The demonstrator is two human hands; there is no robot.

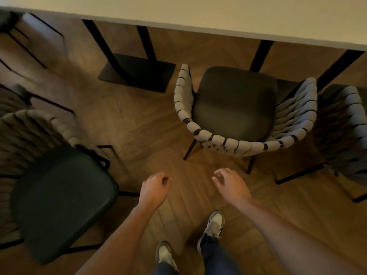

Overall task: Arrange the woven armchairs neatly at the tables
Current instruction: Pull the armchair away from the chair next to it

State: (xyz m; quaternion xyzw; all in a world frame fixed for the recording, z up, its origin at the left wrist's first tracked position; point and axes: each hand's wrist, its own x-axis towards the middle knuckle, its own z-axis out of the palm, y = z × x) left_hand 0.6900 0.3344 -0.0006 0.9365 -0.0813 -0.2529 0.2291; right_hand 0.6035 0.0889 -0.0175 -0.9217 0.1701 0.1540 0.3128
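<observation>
A woven armchair with a pale padded back and dark seat faces the long pale table, its back toward me. A second woven armchair stands at the left, turned sideways, away from the table. A third sits at the right edge, partly cut off. My left hand hangs over the floor with loosely curled fingers, holding nothing. My right hand hovers just short of the middle chair's back, fingers relaxed and apart, touching nothing.
Black table legs and a flat base plate stand under the table. More dark chair frames sit at the far left. Wooden herringbone floor lies bare between the left and middle chairs. My shoes are below.
</observation>
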